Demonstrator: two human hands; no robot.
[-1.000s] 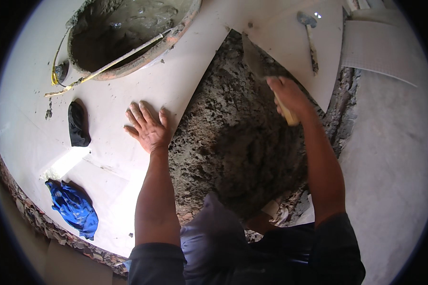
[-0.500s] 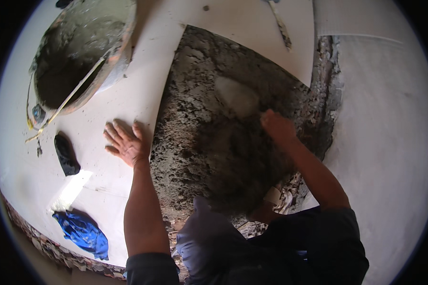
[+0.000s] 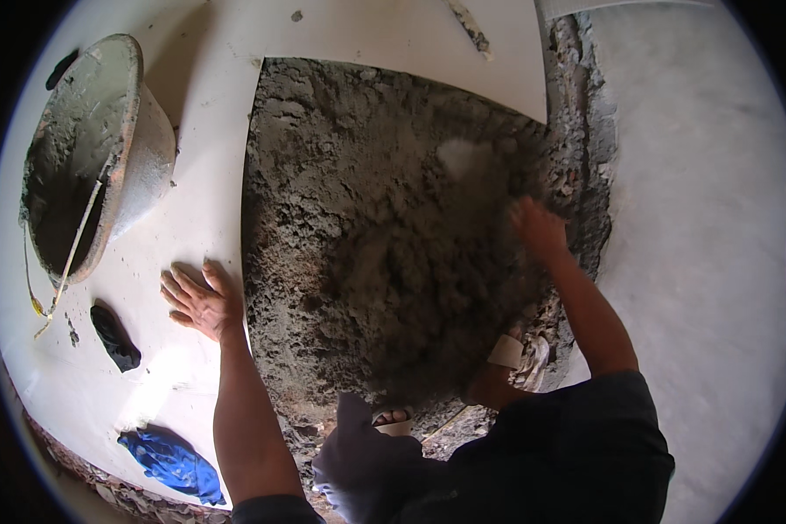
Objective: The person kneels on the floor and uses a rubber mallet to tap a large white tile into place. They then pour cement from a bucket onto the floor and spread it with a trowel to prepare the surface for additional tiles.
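Note:
My left hand [image 3: 203,301] lies flat with spread fingers on the white floor tile [image 3: 205,196], close to its edge along the mortar. Over the bed of wet grey mortar [image 3: 314,175], my right hand [image 3: 540,229] is closed on what looks like a trowel [image 3: 467,160]. Its pale blade is smeared by motion and its handle is hidden by the fist and the blur. The mortar surface is rough and lumpy, darker near my legs.
A tub of mortar [image 3: 153,166] with a stick across its rim stands at the far left. Nearby lie a black object [image 3: 113,336] and a blue cloth [image 3: 175,463]. A mortar-caked tool [image 3: 472,31] rests on the far tile. Pale flooring [image 3: 699,236] lies beyond a rubble-filled gap.
The view has shifted, so the tub appears farther left. My right hand has swept the trowel over the mortar, now farther out and rightward. My left hand stays flat on the tile.

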